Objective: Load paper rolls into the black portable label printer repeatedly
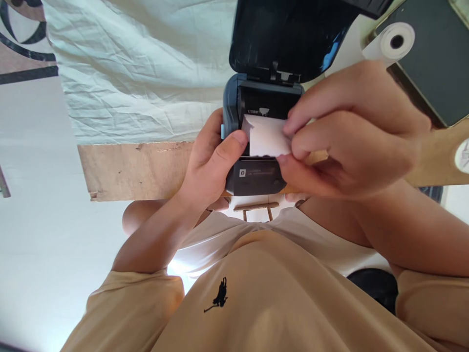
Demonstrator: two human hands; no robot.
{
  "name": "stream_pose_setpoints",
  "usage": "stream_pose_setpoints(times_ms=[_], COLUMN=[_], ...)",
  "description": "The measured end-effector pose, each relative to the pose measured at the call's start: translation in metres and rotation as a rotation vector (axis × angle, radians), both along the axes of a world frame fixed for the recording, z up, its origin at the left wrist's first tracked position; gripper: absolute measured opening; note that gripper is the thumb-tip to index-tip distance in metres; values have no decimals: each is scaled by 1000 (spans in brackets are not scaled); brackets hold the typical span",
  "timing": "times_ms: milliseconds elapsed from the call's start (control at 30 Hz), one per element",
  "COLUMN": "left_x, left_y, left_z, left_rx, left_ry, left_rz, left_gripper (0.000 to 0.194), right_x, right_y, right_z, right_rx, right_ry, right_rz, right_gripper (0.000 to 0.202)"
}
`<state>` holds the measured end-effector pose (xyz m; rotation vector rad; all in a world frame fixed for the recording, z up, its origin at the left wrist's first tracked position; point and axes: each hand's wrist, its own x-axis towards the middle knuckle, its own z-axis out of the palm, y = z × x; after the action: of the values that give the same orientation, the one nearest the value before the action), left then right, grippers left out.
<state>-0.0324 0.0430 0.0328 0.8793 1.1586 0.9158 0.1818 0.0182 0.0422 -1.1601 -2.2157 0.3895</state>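
A small dark printer sits at the near edge of the wooden table, its black lid swung up and back. White paper lies across the open compartment, its torn edge towards me. My left hand is wrapped round the printer's left side, the thumb resting by the paper's left end. With thumb and fingertips, my right hand pinches the paper's right end. Whether the paper is a whole roll or a loose strip is partly hidden by my fingers.
A pale green cloth covers much of the table, leaving a bare wooden strip along the front. At the upper right, a white paper roll stands beside a dark flat device. My legs are under the table edge.
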Motion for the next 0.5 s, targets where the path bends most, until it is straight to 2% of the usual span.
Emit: stream_pose_setpoints(times_ms=[67, 167, 233, 300, 400, 500], left_x=[-1, -5, -9, -12, -12, -10], left_y=[1, 1, 0, -1, -1, -2], left_z=[0, -3, -8, -14, -27, -42], left_rx=[23, 107, 156, 194, 232, 281], left_ry=[-57, -120, -190, -266, -308, -271], left_rz=[27, 8, -54, -116, -135, -92], left_gripper=[85, 80, 72, 65, 59, 65], right_x=[3, 9, 12, 12, 6, 1], right_y=[9, 27, 37, 41, 41, 38], right_z=[-2, -4, -5, -6, -9, -13], right_rx=[107, 381, 483, 501, 491, 519], right_ry=[-3, 17, 23, 19, 17, 132], right_rz=[79, 286, 370, 379, 371, 245], right_gripper=[41, 20, 21, 27, 23, 19])
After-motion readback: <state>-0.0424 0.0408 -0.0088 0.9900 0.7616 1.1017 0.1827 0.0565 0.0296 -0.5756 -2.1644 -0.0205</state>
